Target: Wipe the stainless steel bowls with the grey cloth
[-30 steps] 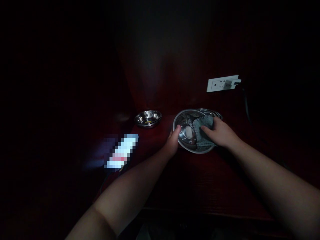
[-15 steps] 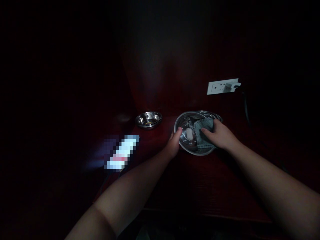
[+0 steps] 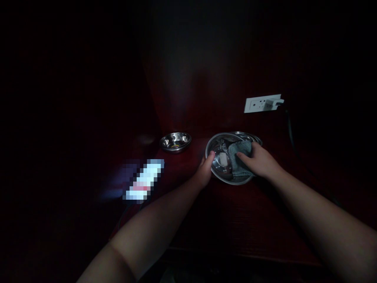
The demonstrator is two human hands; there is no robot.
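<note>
A shiny metal bowl is tilted toward me above the dark red table. My left hand grips its left rim, thumb on the inside and fingers hidden behind. A grey-green cloth lies against the bowl's right inner side and over its rim. My right hand is closed on the cloth and the bowl's right edge, with the thumb on the cloth. A pale rectangular patch, perhaps a label, shows on the bowl's bottom. Behind the bowl more metal bowls are partly hidden.
At the left back stand stacked small metal bowls. A lit, pixelated phone-like screen lies left of my left forearm. On the back wall a white socket holds a plug, its cable hanging down. The surroundings are very dark.
Almost nothing differs. The whole scene sits slightly lower in the picture; both hands keep the same hold on the bowl and cloth.
</note>
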